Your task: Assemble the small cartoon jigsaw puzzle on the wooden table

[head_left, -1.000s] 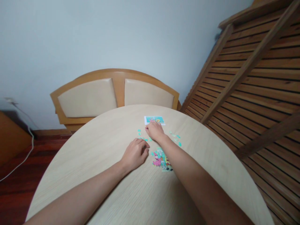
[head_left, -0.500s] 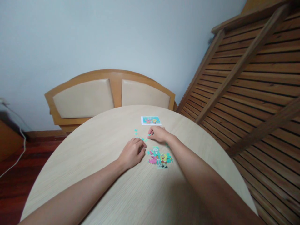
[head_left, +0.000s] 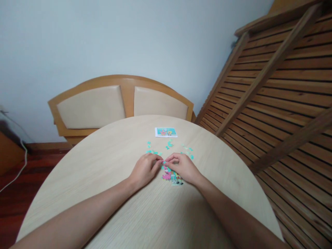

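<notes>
A small teal jigsaw puzzle piece [head_left: 164, 162] is pinched at the fingertips where my two hands meet. My left hand [head_left: 145, 170] comes from the left, thumb and forefinger closed at the piece. From the right, my right hand [head_left: 186, 168] closes thumb and forefinger on it too. Just below the fingertips lies the partly joined puzzle [head_left: 167, 177], with a pink figure on its left and a yellow figure on its right. My right hand covers part of its upper right side.
Loose teal pieces [head_left: 169, 143] lie beyond my hands, with several more pieces [head_left: 153, 152] at left and others [head_left: 190, 149] at right. A printed picture card [head_left: 166, 132] lies farther back on the round table [head_left: 77, 193]. A padded wooden headboard [head_left: 90, 107] stands behind it.
My right hand has come back toward me from the loose pieces to the puzzle's upper left edge, bringing a piece. My left fingers have closed in to meet it.
</notes>
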A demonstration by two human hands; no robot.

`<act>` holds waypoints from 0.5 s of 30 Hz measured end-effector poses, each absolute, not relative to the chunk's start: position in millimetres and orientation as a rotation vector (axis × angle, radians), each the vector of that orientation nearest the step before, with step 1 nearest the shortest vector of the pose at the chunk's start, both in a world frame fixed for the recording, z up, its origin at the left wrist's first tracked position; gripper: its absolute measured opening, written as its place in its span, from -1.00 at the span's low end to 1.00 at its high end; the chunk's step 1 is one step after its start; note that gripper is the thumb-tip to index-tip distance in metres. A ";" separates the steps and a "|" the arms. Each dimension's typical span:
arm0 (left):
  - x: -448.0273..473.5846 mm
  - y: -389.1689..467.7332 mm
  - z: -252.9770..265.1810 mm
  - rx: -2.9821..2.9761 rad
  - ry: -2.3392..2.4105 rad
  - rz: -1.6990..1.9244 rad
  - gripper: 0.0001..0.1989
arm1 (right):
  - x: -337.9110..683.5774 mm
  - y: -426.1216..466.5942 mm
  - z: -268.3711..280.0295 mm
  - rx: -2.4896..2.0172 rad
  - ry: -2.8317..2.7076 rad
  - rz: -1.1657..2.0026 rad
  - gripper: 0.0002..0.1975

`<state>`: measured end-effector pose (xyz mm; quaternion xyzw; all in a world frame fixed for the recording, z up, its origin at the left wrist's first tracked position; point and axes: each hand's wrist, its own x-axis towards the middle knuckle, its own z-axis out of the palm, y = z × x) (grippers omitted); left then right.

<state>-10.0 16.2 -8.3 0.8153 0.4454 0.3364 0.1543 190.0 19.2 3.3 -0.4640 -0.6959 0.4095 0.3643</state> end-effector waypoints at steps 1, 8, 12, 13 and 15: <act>-8.9 15.0 -8.3 2.309 1.268 0.981 -0.82 | 189.8 16.6 2.9 -1.199 -1.789 1.044 -0.82; -4.5 14.7 -9.4 2.120 1.151 1.072 -0.84 | 195.9 12.1 3.7 -1.110 -1.870 1.020 -0.83; -4.2 13.6 -9.2 2.090 1.117 1.059 -0.82 | 199.6 11.9 4.0 -1.090 -1.894 0.978 -0.89; -4.3 12.5 -8.6 2.073 1.113 1.050 -0.81 | 199.8 11.9 4.5 -1.083 -1.904 0.947 -0.89; -4.7 10.0 -6.7 2.042 1.106 1.017 -0.81 | 199.3 11.3 5.8 -1.067 -1.933 0.878 -0.86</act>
